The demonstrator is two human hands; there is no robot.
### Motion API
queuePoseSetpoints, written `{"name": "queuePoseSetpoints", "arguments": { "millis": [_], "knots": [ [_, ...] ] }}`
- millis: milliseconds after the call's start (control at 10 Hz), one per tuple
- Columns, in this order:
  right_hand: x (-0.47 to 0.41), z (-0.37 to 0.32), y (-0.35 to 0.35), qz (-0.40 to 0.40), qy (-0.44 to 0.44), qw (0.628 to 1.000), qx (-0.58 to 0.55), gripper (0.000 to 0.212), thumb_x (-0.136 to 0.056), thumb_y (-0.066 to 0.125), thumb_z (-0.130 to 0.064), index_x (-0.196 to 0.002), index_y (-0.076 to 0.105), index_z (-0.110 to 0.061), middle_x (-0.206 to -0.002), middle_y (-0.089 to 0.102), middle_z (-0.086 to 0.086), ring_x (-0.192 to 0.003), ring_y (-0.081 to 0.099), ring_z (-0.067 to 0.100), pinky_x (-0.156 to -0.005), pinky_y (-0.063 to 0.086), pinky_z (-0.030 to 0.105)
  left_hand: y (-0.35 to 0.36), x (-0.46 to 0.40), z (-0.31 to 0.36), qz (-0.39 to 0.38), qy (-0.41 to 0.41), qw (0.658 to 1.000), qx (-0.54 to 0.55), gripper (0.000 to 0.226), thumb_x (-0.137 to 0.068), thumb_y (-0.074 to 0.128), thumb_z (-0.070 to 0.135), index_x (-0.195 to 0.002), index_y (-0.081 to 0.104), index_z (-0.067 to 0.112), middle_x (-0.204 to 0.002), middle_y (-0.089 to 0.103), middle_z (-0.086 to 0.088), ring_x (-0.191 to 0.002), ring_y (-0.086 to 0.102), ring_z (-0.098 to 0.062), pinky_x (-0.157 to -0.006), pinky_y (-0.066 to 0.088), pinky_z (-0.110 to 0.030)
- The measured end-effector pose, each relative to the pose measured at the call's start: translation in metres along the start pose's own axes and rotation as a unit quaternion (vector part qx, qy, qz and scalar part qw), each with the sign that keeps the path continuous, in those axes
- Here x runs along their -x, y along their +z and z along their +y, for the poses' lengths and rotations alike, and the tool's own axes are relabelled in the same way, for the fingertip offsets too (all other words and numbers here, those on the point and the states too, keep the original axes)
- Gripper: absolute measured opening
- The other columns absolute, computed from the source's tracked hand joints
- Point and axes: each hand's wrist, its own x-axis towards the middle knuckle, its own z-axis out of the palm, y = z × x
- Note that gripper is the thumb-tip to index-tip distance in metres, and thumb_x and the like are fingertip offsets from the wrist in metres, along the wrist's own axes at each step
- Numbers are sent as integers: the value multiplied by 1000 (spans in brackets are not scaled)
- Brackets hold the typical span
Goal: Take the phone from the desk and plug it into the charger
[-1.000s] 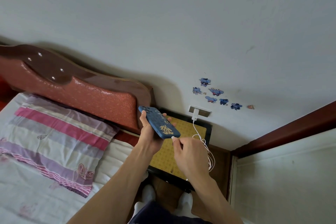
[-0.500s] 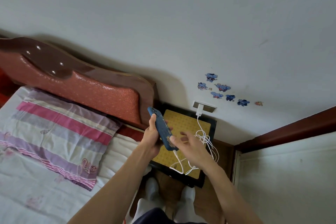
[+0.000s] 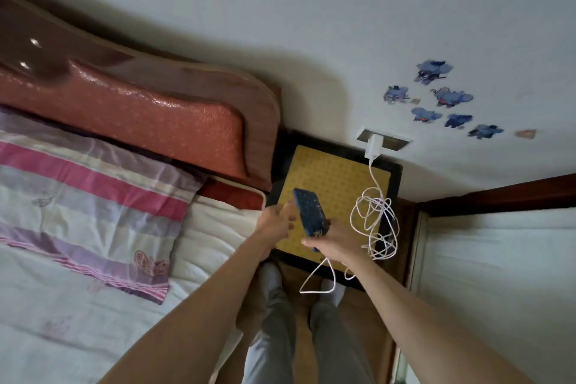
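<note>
1. A white wall (image 3: 311, 9) fills the upper half of the frame, with blue cartoon stickers (image 3: 448, 97) at the upper right.
2. A bed (image 3: 78, 305) with pale sheets takes the lower left; a pink and purple striped pillow (image 3: 93, 196) lies on it, against a reddish padded headboard (image 3: 140, 115).
3. A small counter (image 3: 330, 178) with a yellow patterned top and dark rim sits in the centre, between the headboard and a dark wooden frame (image 3: 498, 196) at the right.
4. The person's grey-trousered legs (image 3: 274, 337) and pale socks show at the bottom centre.
5. A white charging cable (image 3: 374, 215) drops from a white charger plug (image 3: 374, 146) in the wall outlet (image 3: 385, 140), lies tangled on the right of the counter, and loops below the right hand.
6. The phone (image 3: 310, 212), in a blue case, is held tilted above the counter in the centre.
7. The right hand (image 3: 333, 243) has its grip closed around the phone's lower end.
8. The left hand (image 3: 276, 221) sits beside the phone's left edge with fingers loosely spread; contact cannot be told.
</note>
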Motion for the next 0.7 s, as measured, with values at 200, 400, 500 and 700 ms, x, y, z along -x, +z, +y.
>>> {"name": "queuePoseSetpoints", "arguments": {
  "millis": [200,400,500,700],
  "knots": [
    [-58,22,44,138,17,981,136,88,-62,72,-67,-126,47,-12,-113,65,15,-102,63,35,-88,54,44,-19,-35,-16,-8,31,986,-166,31,-88,55,33,-96,72,9,-105,74,-18,-100,69,-36,-86,58,-48],
    [-76,33,80,236,9,944,232,89,-71,77,-56,-136,39,-9,-123,53,23,-113,51,39,-95,43,46,-22,-39,-42,-38,54,955,-290,33,-93,50,24,-117,70,14,-120,70,-9,-114,62,-29,-94,49,-32],
    [-82,38,89,236,15,939,249,89,-73,78,-54,-136,34,-9,-125,49,23,-114,48,38,-93,46,46,-28,-39,-47,-50,77,934,-347,35,-93,47,22,-120,67,12,-125,67,-11,-116,60,-30,-95,49,-34],
    [-84,36,79,200,25,952,230,71,-88,68,-41,-136,35,0,-133,48,24,-122,49,38,-97,45,44,-34,-34,-44,-51,119,912,-389,32,-91,47,20,-112,68,8,-119,69,-14,-110,62,-32,-94,52,-40]
  ]
}}
